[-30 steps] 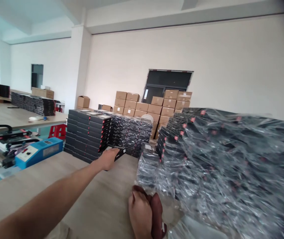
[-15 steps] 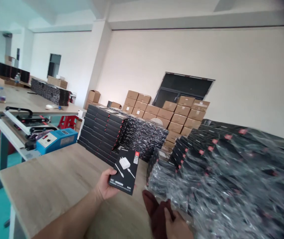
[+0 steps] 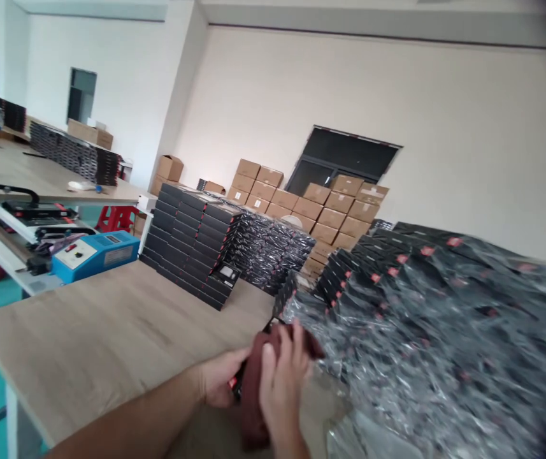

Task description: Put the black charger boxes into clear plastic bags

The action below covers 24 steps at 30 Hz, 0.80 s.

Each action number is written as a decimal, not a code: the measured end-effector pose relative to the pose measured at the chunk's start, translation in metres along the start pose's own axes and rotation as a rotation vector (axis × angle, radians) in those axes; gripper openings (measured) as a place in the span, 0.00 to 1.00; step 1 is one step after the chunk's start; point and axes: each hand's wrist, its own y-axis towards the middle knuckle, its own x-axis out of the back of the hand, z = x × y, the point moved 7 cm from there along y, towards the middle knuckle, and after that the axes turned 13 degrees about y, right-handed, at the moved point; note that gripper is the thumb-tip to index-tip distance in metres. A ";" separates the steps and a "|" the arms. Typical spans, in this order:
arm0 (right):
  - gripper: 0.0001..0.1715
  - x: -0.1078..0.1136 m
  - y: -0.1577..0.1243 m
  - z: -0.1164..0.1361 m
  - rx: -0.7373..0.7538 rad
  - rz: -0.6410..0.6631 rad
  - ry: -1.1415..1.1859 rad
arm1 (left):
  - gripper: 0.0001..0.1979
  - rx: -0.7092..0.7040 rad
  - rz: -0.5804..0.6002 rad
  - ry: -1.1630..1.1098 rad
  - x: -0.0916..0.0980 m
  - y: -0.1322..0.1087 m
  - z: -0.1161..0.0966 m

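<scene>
On the pale wooden worktop (image 3: 110, 331), lower centre, the left hand (image 3: 218, 382) grips a flat black box (image 3: 237, 381). The right hand (image 3: 280, 382) clutches a maroon cloth (image 3: 253, 408) over it. Bare box stacks (image 3: 191, 248) stand behind, film-wrapped stacks (image 3: 420, 319) at right.

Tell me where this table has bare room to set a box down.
Bare: the near-left tabletop, bordered by the blue machine, the stack of black boxes and your left hand holding a black box under a red cloth. Crowded: the right side, heaped with shrink-wrapped boxes; a narrow strip lies between the piles.
</scene>
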 end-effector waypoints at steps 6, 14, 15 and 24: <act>0.36 0.026 -0.024 -0.126 -0.524 0.189 -0.053 | 0.23 -0.242 0.060 -0.058 -0.017 -0.012 -0.016; 0.24 -0.008 -0.031 -0.093 -0.396 0.258 0.103 | 0.37 -0.166 0.075 -0.260 0.014 -0.022 -0.032; 0.23 0.003 -0.026 -0.096 -0.422 0.254 0.047 | 0.40 -0.154 0.065 -0.247 0.016 -0.021 -0.032; 0.12 0.112 -0.069 -0.166 -0.659 0.428 -0.252 | 0.19 -0.129 -0.074 0.169 0.011 -0.019 -0.024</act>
